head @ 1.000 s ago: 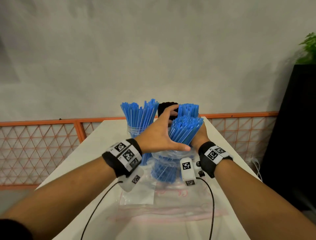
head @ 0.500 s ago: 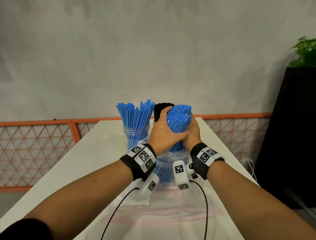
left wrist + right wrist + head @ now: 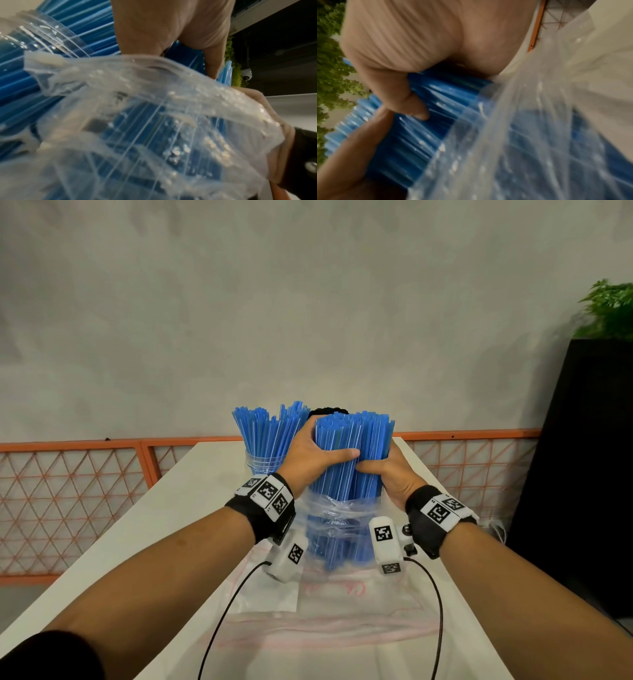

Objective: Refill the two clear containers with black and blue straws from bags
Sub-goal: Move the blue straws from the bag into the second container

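1. A thick bundle of blue straws (image 3: 352, 453) stands upright over the middle of the white table (image 3: 191, 494), its lower half still inside a crumpled clear bag (image 3: 337, 520).
2. The left hand (image 3: 310, 458) wraps the bundle from its left side, thumb lying across the front of the straws; the right hand (image 3: 394, 474) clasps it from the right and a little lower. Both grips are closed round the straws above the bag's mouth.
3. From the left wrist camera the bag's wrinkled plastic (image 3: 154, 121) fills most of the picture, with the straws showing blue through it.
4. Just behind and to the left stands a clear container (image 3: 262, 463) already packed with blue straws, which fan out above its rim. It sits close by the left hand; whether they touch I cannot tell.
5. Directly behind the bundle a dark clump of black straws (image 3: 327, 409) peeks over the top; what holds them is hidden by the hands and bundle.
6. A flat empty bag with a pink zip strip (image 3: 342, 621) lies on the table nearer the person.
7. Beyond the table runs an orange lattice railing (image 3: 85, 484); to the right stands a black cabinet (image 3: 589, 474) with a green plant (image 3: 613, 309) on top.
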A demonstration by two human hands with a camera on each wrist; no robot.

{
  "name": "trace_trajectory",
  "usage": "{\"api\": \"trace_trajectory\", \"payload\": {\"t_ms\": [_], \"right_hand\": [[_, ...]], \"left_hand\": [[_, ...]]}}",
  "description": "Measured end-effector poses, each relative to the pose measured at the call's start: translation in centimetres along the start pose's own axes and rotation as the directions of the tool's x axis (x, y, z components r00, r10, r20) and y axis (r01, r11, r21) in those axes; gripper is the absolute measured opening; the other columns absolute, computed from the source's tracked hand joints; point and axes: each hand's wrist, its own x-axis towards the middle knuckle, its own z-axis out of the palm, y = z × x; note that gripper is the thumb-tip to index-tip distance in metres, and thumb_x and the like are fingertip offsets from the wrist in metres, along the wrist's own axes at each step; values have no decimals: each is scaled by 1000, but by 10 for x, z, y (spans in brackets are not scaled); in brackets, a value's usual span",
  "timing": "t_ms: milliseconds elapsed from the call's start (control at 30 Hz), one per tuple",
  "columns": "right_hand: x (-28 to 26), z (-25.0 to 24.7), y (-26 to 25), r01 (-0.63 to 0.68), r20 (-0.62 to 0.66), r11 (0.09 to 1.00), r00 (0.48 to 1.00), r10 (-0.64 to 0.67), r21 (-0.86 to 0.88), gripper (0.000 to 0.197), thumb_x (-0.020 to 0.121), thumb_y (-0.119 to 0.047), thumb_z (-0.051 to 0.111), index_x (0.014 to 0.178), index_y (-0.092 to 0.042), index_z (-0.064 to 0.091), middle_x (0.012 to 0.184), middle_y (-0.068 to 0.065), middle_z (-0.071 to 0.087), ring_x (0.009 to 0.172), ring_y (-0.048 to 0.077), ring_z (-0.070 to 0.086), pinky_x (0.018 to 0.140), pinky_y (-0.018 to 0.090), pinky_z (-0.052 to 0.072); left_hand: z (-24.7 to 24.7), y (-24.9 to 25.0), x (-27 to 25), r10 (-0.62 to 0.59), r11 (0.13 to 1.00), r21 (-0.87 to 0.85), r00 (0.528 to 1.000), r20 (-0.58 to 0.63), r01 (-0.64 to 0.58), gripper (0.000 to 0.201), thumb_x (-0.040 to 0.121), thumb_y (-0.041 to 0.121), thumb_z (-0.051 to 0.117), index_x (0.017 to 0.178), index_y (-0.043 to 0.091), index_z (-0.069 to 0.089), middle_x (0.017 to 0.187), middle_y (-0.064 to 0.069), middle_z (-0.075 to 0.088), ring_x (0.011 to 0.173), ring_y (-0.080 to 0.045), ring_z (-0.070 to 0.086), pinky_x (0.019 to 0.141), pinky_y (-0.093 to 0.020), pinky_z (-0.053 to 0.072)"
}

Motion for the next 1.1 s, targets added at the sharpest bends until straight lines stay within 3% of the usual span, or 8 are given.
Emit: {"api": "trace_trajectory", "payload": {"t_ms": [233, 367, 467, 633, 767, 833, 900, 1100], "right_hand": [[-3, -2, -8, -23, 171, 998, 985, 14, 53, 73, 72, -9, 75, 138, -11, 44, 130, 14, 61, 120, 28, 59, 101, 45, 49], [-4, 9, -10, 35, 137, 999, 990, -30, -35, 80, 69, -5, 84, 138, -15, 44, 129, 10, 61, 119, 23, 60, 101, 46, 49], [-1, 21, -14, 104, 48, 993, 994, -101, -64, 77, 67, -1, 84, 133, -13, 47, 126, 9, 63, 117, 23, 61, 100, 44, 50], [3, 22, -18, 137, -55, 990, 989, -139, -35, 60, 71, 10, 77, 124, -8, 54, 115, 12, 69, 105, 24, 68, 88, 40, 57], [5, 13, -13, 108, -97, 993, 989, -112, -42, 52, 75, 10, 74, 122, -5, 57, 113, 14, 69, 104, 26, 68, 87, 41, 58], [7, 10, -13, 86, -114, 996, 990, -89, -31, 49, 77, 12, 70, 121, -5, 58, 113, 14, 69, 104, 26, 68, 87, 41, 58], [8, 7, -13, 68, -136, 997, 988, -73, -39, 45, 79, 10, 70, 120, -3, 58, 113, 16, 68, 104, 27, 67, 86, 42, 58], [11, 4, -13, 50, -192, 993, 979, -69, -102, 39, 78, 19, 61, 115, 5, 54, 103, 19, 63, 93, 30, 64, 71, 34, 59]], "left_hand": [[-7, 6, -4, -27, 987, 155, 1000, -12, 28, 78, 61, 56, 82, 127, 36, 44, 124, 12, 59, 115, -2, 56, 99, -26, 43], [0, 9, -4, -32, 991, 130, 998, 55, 25, 53, 89, 38, 68, 129, 18, 38, 126, 1, 60, 111, -4, 61, 97, -26, 52], [9, 13, -4, -37, 999, 41, 994, 104, 33, 27, 97, 31, 58, 113, 36, 36, 115, 15, 53, 91, 19, 60, 73, -6, 51], [9, 19, 0, -72, 997, 15, 987, 144, 70, 29, 95, 32, 62, 110, 38, 38, 115, 14, 56, 94, 20, 59, 73, -4, 48], [-4, 16, 0, -112, 992, 83, 981, 159, 99, 75, 78, 46, 74, 140, 23, 40, 140, 4, 55, 127, -10, 55, 108, -35, 45], [-10, 12, 0, -127, 985, 137, 983, 131, 109, 94, 72, 53, 76, 150, 25, 30, 146, 21, 43, 134, 1, 40, 113, -26, 34], [-17, 10, -2, -84, 986, 152, 990, 113, 66, 60, 80, 40, 78, 130, 37, 46, 117, 41, 57, 108, 23, 51, 94, -6, 42], [-23, 6, -1, -36, 989, 144, 994, 98, 22, 44, 84, 23, 76, 122, 20, 55, 115, 4, 69, 95, 2, 68, 79, -16, 56]]}}
